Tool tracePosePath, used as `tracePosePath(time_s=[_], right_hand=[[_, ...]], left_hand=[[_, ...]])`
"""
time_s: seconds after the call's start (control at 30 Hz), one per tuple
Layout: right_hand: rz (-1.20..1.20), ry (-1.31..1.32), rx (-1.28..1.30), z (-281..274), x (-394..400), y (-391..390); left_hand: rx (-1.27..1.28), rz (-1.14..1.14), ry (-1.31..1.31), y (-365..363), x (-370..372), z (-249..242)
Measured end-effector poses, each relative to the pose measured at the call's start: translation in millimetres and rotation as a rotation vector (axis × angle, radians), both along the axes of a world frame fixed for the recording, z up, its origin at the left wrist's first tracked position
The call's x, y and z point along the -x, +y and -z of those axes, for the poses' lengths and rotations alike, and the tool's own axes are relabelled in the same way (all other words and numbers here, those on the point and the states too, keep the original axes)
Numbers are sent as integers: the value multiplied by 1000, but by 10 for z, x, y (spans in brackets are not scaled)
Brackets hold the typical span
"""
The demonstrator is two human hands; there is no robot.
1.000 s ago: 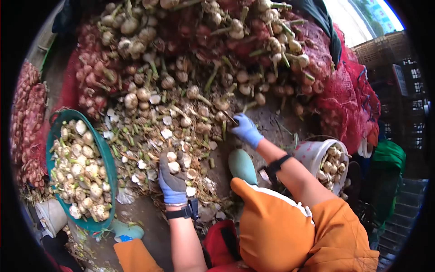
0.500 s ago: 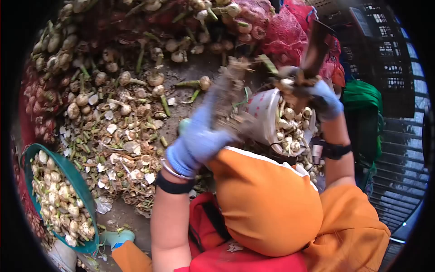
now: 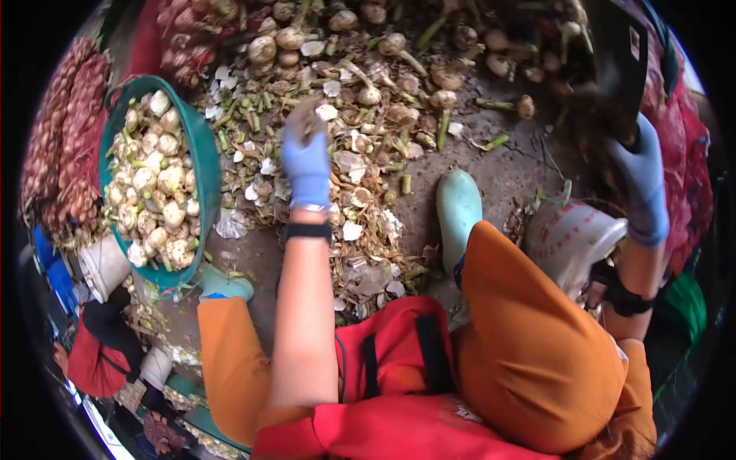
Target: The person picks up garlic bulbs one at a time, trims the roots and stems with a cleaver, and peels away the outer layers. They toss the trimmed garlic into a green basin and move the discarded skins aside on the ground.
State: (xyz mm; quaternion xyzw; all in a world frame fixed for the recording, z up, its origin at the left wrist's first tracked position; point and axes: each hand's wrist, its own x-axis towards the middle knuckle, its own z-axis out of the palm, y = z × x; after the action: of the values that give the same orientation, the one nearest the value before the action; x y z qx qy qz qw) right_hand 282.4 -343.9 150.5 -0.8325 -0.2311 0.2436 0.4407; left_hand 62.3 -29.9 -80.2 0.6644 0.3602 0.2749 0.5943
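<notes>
My left hand [image 3: 307, 157], in a blue glove with dirt-caked fingers, is over the heap of cut stems and papery skins [image 3: 360, 184]; motion smears its fingers. In my right hand [image 3: 642, 180], gloved the same way, is a cleaver [image 3: 622, 65] with a broad dark blade raised at the upper right. My fingers wrap its handle. Whole garlic bulbs with stalks [image 3: 370, 94] lie on the ground ahead. Left of my left hand, a green tub [image 3: 205, 176] is filled with trimmed garlic bulbs [image 3: 157, 184].
A white bucket with red print [image 3: 563, 238] leans beside my right knee. Red mesh sacks [image 3: 686, 161] stand at the right edge, and more filled sacks [image 3: 73, 138] at the far left. My green boot [image 3: 458, 211] is on the dirty floor. Another person in red [image 3: 96, 356] is at lower left.
The view has swung left, bringing the green tub closer to the middle. My left hand has moved from near the bucket to over the stem heap; the cleaver stays in my right.
</notes>
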Motion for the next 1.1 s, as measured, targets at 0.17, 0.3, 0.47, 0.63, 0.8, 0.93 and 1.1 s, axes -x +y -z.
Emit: tracePosePath(time_s=[0.17,0.3,0.47,0.63,0.8,0.93,1.1], right_hand=[[-151,175,-58,648,286,792],[-292,-131,-20,1038,365,834],[-221,77,17,1397,428,862],[-369,-152,24,1425,522,1077],[-733,-422,193,1355,701,1286],[-850,-409,209,1240,772,1403],[-856,-399,207,1267,757,1494]], left_hand=[[-1113,656,526,-66,-748,-146],[-703,807,963,89,-909,25],[-161,523,683,278,-489,349],[697,203,-33,-280,-124,-641],[-98,323,336,-521,234,-864],[-316,357,397,-513,442,-928],[344,131,-101,-679,506,-864]])
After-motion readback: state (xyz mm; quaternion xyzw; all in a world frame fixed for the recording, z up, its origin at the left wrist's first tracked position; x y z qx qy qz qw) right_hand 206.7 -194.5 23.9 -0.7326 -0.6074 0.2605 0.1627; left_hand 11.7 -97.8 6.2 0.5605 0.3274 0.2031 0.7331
